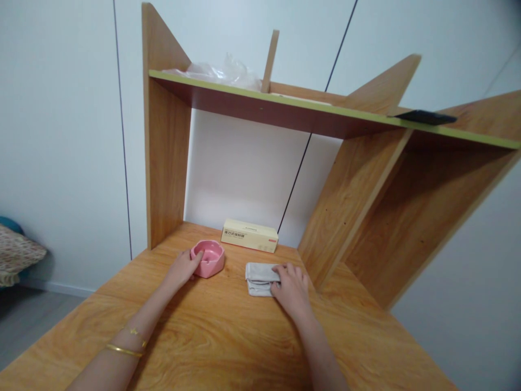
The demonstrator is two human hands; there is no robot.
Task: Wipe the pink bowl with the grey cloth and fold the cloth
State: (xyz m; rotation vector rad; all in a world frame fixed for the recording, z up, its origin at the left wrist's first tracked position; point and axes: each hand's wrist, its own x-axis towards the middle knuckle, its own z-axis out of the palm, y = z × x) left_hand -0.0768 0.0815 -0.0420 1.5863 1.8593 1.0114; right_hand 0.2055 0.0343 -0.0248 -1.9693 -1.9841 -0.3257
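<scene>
A pink faceted ashtray (212,267) rests on the wooden desk, left of the middle. My left hand (185,269) grips its left side, with the thumb over the rim and the fingers mostly hidden behind the outer wall. To the right lies a folded light grey cloth (259,279). My right hand (292,287) is closed on the cloth's right end, fingers on top and thumb at the near fold. Behind both, a long cream box (249,237) with printed lettering stands near the back of the desk.
A wooden shelf unit (166,163) frames the desk, with a slanting divider panel (345,212) at right. On its upper board (285,111) lie a clear plastic bag (222,73) and a dark flat object (426,117). Patterned fabric (20,252) shows at far left.
</scene>
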